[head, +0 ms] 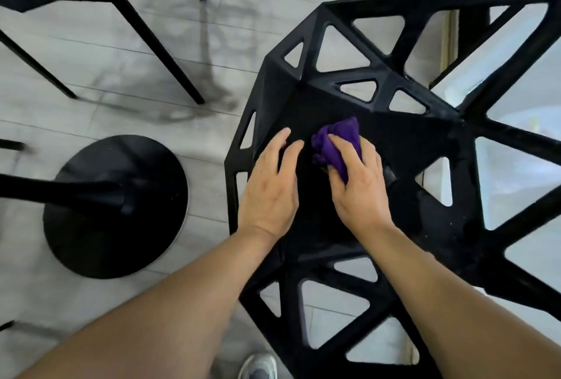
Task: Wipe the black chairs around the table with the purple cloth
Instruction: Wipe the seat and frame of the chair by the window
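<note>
On the seat of the black chair [394, 141], purple cloth [329, 150] bunched under the right grip [359, 187], fingers [341, 149] curled round it, left grip [270, 187] just beside, flat and relaxed on the seat, round black base [91, 242] on the floor [121, 74] at left

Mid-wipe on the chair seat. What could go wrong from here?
The purple cloth is bunched under the right hand, so strokes may miss patches of the chair.
Its triangular holes lie near the cloth, which could snag there.
The left hand lies flat on the seat and may smudge it.
</note>
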